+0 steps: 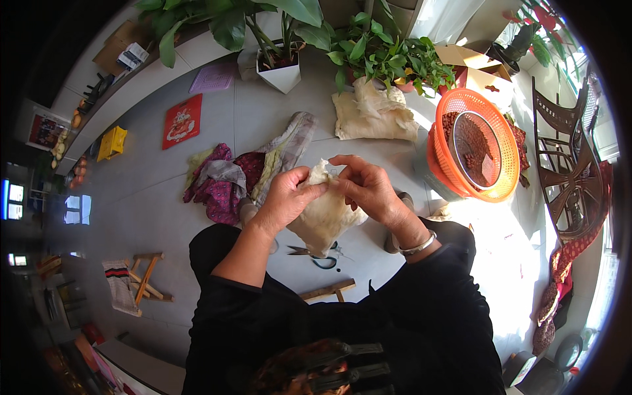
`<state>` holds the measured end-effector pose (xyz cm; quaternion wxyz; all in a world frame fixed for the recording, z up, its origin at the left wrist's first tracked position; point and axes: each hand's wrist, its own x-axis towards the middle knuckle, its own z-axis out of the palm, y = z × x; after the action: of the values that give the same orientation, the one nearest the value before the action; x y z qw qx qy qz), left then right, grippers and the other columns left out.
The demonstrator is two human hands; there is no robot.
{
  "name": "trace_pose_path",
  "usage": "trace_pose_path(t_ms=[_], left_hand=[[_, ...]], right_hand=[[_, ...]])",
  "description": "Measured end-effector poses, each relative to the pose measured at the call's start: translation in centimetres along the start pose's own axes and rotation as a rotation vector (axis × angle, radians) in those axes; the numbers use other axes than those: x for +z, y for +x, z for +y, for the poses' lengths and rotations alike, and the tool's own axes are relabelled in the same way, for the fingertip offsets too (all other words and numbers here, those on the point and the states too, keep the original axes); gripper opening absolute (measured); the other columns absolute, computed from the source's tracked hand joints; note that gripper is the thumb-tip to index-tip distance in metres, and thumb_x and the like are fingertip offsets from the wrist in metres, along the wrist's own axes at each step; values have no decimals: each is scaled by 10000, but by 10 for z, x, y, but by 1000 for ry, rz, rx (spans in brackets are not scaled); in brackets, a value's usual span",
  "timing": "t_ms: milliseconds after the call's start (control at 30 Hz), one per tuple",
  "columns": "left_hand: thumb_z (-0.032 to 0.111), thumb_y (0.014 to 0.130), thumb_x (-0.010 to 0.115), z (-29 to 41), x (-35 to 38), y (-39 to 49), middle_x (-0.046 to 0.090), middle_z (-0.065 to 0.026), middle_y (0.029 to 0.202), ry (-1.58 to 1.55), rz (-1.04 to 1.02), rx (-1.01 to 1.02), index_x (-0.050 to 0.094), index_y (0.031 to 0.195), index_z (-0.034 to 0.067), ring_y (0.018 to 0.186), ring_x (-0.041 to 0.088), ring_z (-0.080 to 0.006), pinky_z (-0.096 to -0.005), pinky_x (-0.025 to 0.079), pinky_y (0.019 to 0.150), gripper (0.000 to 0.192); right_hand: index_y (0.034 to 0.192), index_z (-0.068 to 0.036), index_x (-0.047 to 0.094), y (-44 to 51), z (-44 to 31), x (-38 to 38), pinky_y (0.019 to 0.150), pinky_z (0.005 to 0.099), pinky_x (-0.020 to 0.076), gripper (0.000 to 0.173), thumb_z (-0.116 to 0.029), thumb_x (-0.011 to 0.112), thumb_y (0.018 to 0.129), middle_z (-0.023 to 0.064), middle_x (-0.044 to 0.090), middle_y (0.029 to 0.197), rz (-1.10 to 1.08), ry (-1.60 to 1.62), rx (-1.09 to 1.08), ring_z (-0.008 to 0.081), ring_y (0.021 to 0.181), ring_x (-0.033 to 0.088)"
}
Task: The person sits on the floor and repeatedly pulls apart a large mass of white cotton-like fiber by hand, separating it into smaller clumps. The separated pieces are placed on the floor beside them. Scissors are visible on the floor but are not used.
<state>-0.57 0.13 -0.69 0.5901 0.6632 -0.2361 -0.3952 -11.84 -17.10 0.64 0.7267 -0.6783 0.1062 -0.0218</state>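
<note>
A cream-coloured piece of cotton batting (328, 217) hangs between my knees, its top edge bunched up. My left hand (291, 195) pinches that edge between thumb and fingers. Beside it, my right hand (369, 187) has its thumb at the same bunched edge, the index finger raised and curved; whether it grips the edge is hard to tell. Scissors with dark blue-green handles (323, 261) lie on the floor below, partly hidden by the batting. Ahead on the floor are a folded pile of similar batting (375, 118) and a heap of patterned cloths (222, 187).
An orange plastic basket (439, 163) holding reddish-brown nuts or beans and a round sieve (456, 168) stands at right. Potted plants (279, 76) line the far side. A folding stool (143, 281) is at left, a dark chair (563, 163) at right, a yellow stool (112, 143) farther left.
</note>
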Motion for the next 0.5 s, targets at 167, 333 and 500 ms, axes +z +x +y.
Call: trace_pose_path(t_ms=[167,333,500], left_hand=[[145,874,702,5,3,-1,650,23,910,44,-67,8,664,1003,11,836,564,-40,-216,471,746,189],[141,875,698,12,3,-1,631,24,859,28,-3,-1,653,967,-5,795,548,-40,-216,466,712,178],[139,876,689,2,0,-2,624,12,830,91,47,-29,644,955,-16,778,541,-47,-227,460,688,180]], right_hand=[[949,-23,629,2,0,-11,500,217,449,126,-133,672,903,-10,584,729,-19,42,154,55,601,549],[911,-37,631,-4,-4,-23,514,208,452,94,-127,658,916,-16,577,718,13,109,157,59,615,562],[932,-33,609,-3,-1,-23,537,227,499,79,-111,612,941,36,635,861,27,210,23,101,691,623]])
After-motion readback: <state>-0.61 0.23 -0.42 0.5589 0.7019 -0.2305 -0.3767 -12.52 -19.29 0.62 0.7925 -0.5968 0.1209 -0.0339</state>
